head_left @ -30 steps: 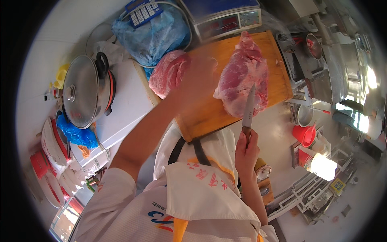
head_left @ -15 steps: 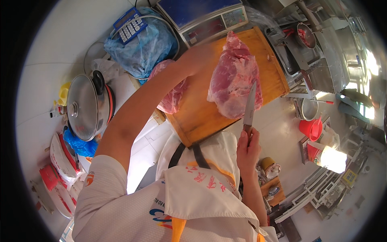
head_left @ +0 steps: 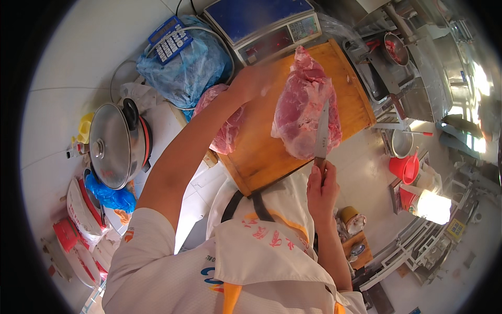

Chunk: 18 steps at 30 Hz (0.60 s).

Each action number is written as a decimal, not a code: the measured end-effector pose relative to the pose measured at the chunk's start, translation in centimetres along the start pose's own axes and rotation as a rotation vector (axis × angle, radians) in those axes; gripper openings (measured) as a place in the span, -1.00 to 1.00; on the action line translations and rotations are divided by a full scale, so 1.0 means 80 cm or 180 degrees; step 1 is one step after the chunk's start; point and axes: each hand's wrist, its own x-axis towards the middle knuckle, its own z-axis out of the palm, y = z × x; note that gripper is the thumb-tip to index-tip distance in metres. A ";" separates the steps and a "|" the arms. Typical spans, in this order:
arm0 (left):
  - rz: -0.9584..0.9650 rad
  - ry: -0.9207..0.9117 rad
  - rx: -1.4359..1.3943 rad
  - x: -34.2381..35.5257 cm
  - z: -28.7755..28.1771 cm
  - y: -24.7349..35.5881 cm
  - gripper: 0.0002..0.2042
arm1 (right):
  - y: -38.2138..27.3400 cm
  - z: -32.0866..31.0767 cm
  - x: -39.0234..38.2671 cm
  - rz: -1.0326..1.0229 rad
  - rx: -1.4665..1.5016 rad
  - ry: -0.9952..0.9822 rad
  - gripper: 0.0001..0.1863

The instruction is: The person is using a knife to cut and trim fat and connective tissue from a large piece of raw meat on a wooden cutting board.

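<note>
A large slab of raw meat (head_left: 295, 107) lies on the wooden cutting board (head_left: 256, 149). My right hand (head_left: 321, 186) is closed round the handle of a knife (head_left: 322, 131). Its blade points away from me and lies over the right part of the slab. Left of the slab, above the board, is my left hand (head_left: 256, 82); its fingers are smeared by motion, so their pose is unclear. A second piece of raw meat (head_left: 226, 133) rests at the board's left edge, partly covered by my left forearm.
Behind the board stands a blue-topped weighing scale (head_left: 251, 18). A blue plastic bag (head_left: 180, 68) with a blue calculator (head_left: 170, 39) sits to its left. A lidded pan (head_left: 112, 144) is at far left. Metal trays (head_left: 376, 78) and a red bucket (head_left: 405, 168) are to the right.
The knife blade has shifted slightly left and stands a bit straighter over the slab. My left hand is still blurred near the same spot. The whole view has shifted slightly.
</note>
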 end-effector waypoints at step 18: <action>-0.1108 0.0281 -0.2240 0.006 -0.019 0.044 -0.64 | 0.010 -0.002 0.000 0.0169 0.0240 0.0181 -0.79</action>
